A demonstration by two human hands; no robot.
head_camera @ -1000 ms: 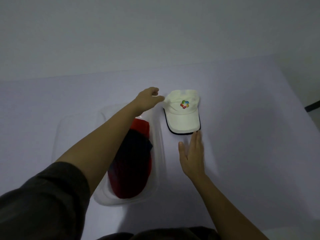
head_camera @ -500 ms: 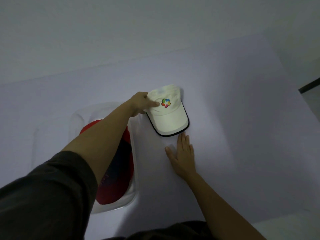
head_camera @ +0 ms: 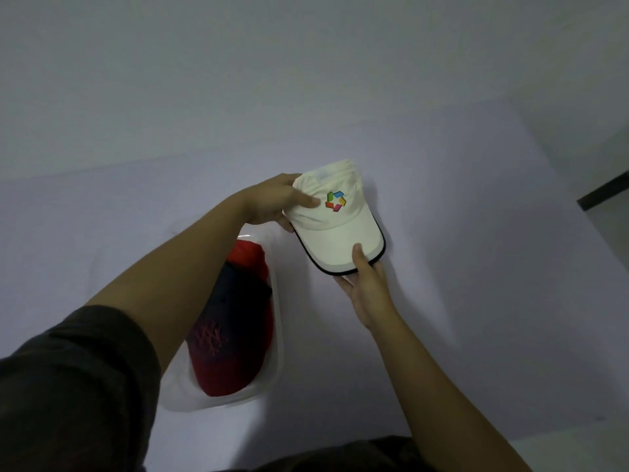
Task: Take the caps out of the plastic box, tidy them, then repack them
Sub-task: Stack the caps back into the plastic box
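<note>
Right of clear plastic box (head_camera: 278, 318): cream fabric cap (head_camera: 335, 233), pinched at soft crown by left hand (head_camera: 272, 204), at black-edged brim by right hand (head_camera: 367, 281). Probably light; best gripped by brim.

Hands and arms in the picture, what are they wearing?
The left arm has a dark, loose short sleeve that ends near the elbow. The right arm shows no sleeve. The left hand and right hand are bare: no gloves, rings or watch visible.
</note>
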